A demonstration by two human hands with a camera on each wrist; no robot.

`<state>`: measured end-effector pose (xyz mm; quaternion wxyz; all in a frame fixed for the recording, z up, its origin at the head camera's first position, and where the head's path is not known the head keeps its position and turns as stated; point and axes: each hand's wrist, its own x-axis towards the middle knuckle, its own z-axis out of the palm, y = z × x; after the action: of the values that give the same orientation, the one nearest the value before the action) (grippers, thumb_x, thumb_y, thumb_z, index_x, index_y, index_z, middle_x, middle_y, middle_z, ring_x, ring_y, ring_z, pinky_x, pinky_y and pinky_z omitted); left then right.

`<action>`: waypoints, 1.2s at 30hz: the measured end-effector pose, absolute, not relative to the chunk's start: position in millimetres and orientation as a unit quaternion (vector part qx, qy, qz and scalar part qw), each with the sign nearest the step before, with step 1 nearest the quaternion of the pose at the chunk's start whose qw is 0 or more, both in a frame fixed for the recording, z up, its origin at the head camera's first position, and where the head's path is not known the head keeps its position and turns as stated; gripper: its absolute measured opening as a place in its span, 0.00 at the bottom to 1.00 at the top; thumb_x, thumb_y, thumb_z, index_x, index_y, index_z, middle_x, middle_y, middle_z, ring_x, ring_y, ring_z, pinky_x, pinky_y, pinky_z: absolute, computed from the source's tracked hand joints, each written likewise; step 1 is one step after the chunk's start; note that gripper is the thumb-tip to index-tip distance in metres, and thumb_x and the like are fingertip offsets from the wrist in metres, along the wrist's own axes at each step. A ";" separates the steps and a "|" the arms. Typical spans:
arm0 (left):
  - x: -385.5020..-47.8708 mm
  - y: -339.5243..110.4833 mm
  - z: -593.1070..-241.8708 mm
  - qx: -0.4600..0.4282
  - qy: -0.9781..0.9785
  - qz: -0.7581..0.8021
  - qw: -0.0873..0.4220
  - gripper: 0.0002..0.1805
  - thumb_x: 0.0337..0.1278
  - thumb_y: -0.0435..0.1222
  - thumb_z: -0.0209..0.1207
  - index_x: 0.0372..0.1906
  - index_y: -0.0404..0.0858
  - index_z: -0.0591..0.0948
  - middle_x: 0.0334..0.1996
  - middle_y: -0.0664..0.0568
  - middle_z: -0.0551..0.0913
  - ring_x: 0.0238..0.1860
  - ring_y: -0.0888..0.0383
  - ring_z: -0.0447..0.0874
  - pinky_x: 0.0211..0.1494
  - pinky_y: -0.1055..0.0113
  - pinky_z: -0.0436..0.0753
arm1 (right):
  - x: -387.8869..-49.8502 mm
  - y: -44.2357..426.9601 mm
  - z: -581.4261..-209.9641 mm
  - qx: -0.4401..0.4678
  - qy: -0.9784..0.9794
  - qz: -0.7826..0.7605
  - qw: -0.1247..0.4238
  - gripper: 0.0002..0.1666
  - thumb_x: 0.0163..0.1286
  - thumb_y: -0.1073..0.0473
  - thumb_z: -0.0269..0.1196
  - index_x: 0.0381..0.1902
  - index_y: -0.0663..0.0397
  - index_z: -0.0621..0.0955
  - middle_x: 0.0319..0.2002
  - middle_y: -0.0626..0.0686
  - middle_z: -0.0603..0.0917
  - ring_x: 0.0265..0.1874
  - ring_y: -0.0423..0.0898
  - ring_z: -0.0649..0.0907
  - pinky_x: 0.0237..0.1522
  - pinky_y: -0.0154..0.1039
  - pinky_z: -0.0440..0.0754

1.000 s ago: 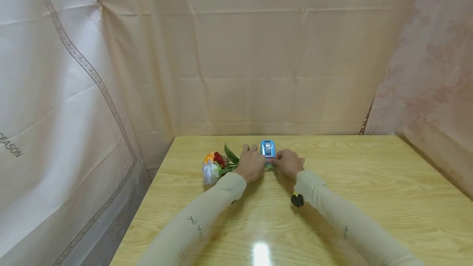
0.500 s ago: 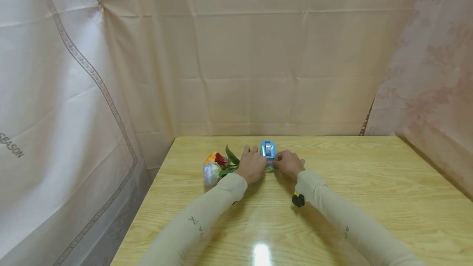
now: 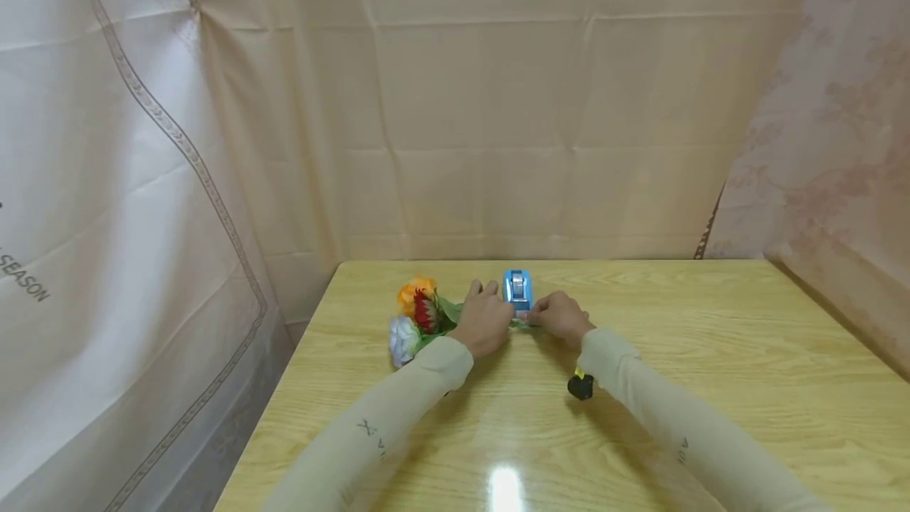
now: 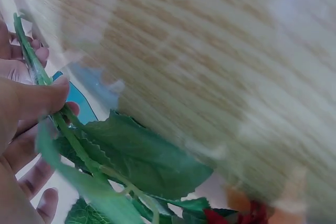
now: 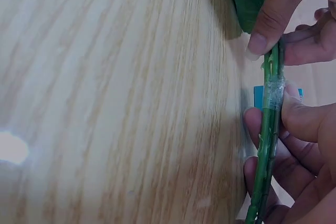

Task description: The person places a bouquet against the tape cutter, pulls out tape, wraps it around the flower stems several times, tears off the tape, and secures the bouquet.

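My left hand (image 3: 483, 324) pinches the green stems (image 4: 76, 145) of an artificial flower bouquet between thumb and fingers. The blooms point left: an orange flower (image 3: 415, 293), a red flower (image 3: 425, 313) and a white flower (image 3: 404, 340), with leaves (image 4: 131, 148) close to the hand. My right hand (image 3: 563, 317) holds the same stems farther down, its thumb at a band of clear tape (image 5: 274, 93) wrapped round them. In the right wrist view the two hands grip on either side of this band, slightly apart. Behind the stems stands a blue tape dispenser (image 3: 517, 288).
The wooden table (image 3: 675, 322) carries everything, and its far edge meets a hanging beige cloth (image 3: 462, 101). More cloth (image 3: 107, 259) hangs along the left. A black object with a yellow part (image 3: 580, 385) shows below the right wrist; whether it touches the table I cannot tell.
The bouquet has turned in my left hand, so the orange bloom now shows higher and fuller. My right hand has shifted slightly right. The tape dispenser stays in place.
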<state>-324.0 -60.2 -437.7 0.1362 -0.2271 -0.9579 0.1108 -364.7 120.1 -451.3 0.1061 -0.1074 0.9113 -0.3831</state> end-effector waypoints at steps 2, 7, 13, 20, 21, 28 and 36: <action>-323.4 -60.4 -438.3 -0.229 -0.956 0.114 0.141 0.10 0.69 0.40 0.64 0.29 0.54 0.87 0.26 0.63 0.85 0.36 0.58 0.66 0.46 0.60 0.60 | -363.2 120.7 -450.0 -0.106 0.907 -0.390 0.116 0.15 0.72 0.52 0.66 0.28 0.54 0.87 0.30 0.49 0.82 0.36 0.50 0.76 0.61 0.70 0.59; -321.6 -61.6 -438.8 -0.236 -0.952 0.112 0.158 0.07 0.68 0.39 0.65 0.34 0.55 0.90 0.28 0.63 0.87 0.35 0.58 0.66 0.46 0.60 0.60 | -359.4 121.9 -448.4 -0.113 0.884 -0.433 0.136 0.15 0.71 0.54 0.69 0.30 0.61 0.89 0.23 0.47 0.76 0.29 0.45 0.71 0.40 0.45 0.70; -319.5 -61.6 -439.7 -0.238 -0.952 0.101 0.164 0.07 0.67 0.38 0.66 0.42 0.55 0.91 0.29 0.62 0.86 0.35 0.58 0.65 0.45 0.60 0.59 | -355.8 123.7 -446.1 -0.120 0.863 -0.464 0.159 0.21 0.71 0.56 0.69 0.22 0.65 0.84 0.13 0.44 0.65 0.22 0.42 0.65 0.32 0.39 0.66; -317.0 -59.2 -441.1 -0.227 -0.958 0.091 0.151 0.06 0.66 0.41 0.68 0.45 0.53 0.90 0.32 0.61 0.84 0.35 0.57 0.65 0.44 0.60 0.62 | -352.2 125.0 -445.6 -0.108 0.866 -0.454 0.177 0.17 0.73 0.56 0.67 0.26 0.62 0.87 0.25 0.46 0.77 0.32 0.45 0.72 0.46 0.45 0.72; -316.9 -59.4 -440.9 -0.226 -0.959 0.084 0.147 0.07 0.65 0.42 0.68 0.46 0.53 0.89 0.34 0.61 0.85 0.36 0.57 0.66 0.46 0.60 0.65 | -351.1 125.1 -444.9 -0.109 0.868 -0.452 0.177 0.16 0.73 0.56 0.66 0.29 0.61 0.88 0.30 0.47 0.82 0.36 0.46 0.74 0.50 0.47 0.73; -321.5 -66.6 -441.6 -0.244 -0.967 0.017 0.065 0.12 0.62 0.53 0.68 0.43 0.53 0.91 0.41 0.61 0.86 0.36 0.57 0.65 0.45 0.60 0.62 | -343.4 127.5 -442.3 -0.117 0.863 -0.455 0.187 0.13 0.75 0.58 0.64 0.36 0.62 0.89 0.55 0.60 0.85 0.57 0.57 0.78 0.66 0.63 0.68; -320.8 -67.1 -429.9 -0.263 -0.965 0.005 -0.002 0.08 0.66 0.48 0.67 0.41 0.50 0.92 0.39 0.62 0.85 0.37 0.57 0.61 0.43 0.60 0.55 | -342.8 131.0 -447.8 -0.140 0.854 -0.464 0.191 0.12 0.74 0.56 0.65 0.39 0.58 0.89 0.48 0.52 0.87 0.51 0.52 0.78 0.60 0.58 0.71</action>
<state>-320.8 -67.1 -429.9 -0.0018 -0.2627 -0.9649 0.0049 -342.8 131.0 -447.8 0.1915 -0.1398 0.8536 -0.4638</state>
